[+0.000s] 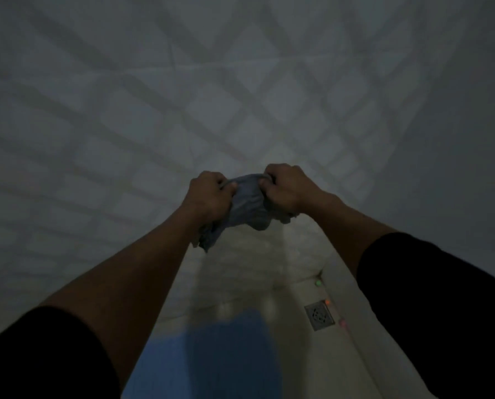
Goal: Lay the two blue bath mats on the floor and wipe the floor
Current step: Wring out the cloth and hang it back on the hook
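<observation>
A crumpled grey-blue cloth (247, 208) is held up in front of me between both fists. My left hand (210, 194) grips its left end and my right hand (286, 187) grips its right end, with the cloth bunched between them. A loose corner hangs below my left wrist. A blue bath mat (211, 358) lies flat on the pale floor (283, 283) far below my arms. Only one mat is in view. The scene is dim.
Tiled walls (96, 139) close in on the left, ahead and on the right. A square metal floor drain (318, 315) sits near the right wall, with small coloured spots beside it. Black sleeves cover my upper arms.
</observation>
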`<action>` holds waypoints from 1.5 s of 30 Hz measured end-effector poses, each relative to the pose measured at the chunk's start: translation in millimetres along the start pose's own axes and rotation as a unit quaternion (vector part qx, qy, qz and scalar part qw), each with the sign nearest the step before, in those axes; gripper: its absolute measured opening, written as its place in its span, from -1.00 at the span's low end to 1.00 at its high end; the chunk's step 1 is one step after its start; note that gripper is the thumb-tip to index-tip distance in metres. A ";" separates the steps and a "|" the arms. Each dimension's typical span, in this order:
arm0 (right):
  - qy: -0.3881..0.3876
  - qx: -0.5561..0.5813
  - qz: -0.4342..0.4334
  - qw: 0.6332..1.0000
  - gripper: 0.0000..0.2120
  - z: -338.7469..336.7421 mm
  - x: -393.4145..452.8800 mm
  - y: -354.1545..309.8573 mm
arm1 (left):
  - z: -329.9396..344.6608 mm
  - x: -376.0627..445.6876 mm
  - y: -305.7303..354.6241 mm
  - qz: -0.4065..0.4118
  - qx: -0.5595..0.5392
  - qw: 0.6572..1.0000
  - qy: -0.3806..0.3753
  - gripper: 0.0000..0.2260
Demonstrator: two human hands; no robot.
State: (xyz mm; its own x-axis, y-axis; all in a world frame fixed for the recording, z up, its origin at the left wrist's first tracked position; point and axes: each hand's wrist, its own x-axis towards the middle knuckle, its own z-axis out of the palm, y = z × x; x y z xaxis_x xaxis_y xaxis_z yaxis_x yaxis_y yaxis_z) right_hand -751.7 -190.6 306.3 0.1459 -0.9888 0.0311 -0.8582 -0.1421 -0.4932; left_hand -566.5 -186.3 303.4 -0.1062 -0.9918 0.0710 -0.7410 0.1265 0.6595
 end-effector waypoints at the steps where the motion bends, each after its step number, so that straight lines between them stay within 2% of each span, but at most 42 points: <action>1: 0.016 -0.007 -0.012 1.000 -0.79 -12.5 -6.8 -6.1 | -11.2 -7.6 11.9 0.002 -0.004 1.000 0.013 -0.69; 6: 0.067 -0.013 -0.100 0.993 -0.79 -60.4 -58.5 -44.5 | -56.5 -74.5 57.6 0.019 -0.017 0.994 0.103 -0.54; 11: 0.111 -0.008 -0.161 0.981 -0.78 -106.0 -113.0 -91.6 | -107.8 -127.5 96.3 -0.011 -0.001 0.987 0.161 -0.56; 19: 0.193 -0.017 -0.206 0.959 -0.84 -220.8 -146.4 -115.1 | -163.0 -141.6 198.0 0.056 0.040 0.970 0.234 -0.59; 23: 0.234 -0.020 -0.219 0.947 -0.87 -277.0 -135.8 -103.3 | -172.1 -116.5 251.9 0.067 0.079 0.962 0.251 -0.60; 28: 0.268 -0.039 -0.247 0.930 -0.89 -345.0 -103.9 -71.2 | -171.5 -59.6 308.4 0.103 0.193 0.936 0.276 -0.56; 30: 0.288 -0.053 -0.256 0.921 -0.92 -370.1 -86.2 -57.3 | -173.3 -33.6 330.3 0.123 0.187 0.935 0.276 -0.55; 35: 0.339 -0.078 -0.271 0.898 -0.81 -422.7 -30.7 -30.4 | -184.9 24.5 379.0 0.182 0.128 0.934 0.280 -0.66; 40: 0.376 -0.103 -0.281 0.877 -0.80 -458.4 24.8 -22.9 | -190.2 80.0 408.3 0.178 0.169 0.897 0.367 -0.73; 45: 0.405 -0.144 -0.279 0.859 -0.76 -488.7 70.7 -20.4 | -197.3 123.6 439.6 0.183 0.204 0.874 0.401 -0.81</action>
State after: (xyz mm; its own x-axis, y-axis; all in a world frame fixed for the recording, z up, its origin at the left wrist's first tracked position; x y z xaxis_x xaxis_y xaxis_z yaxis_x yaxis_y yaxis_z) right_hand -964.3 -279.7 743.4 0.2838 -0.4545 0.8443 -0.8689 -0.4942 0.0260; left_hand -774.5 -256.6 749.8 -0.0088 -0.5562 0.8310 -0.9468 0.2721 0.1720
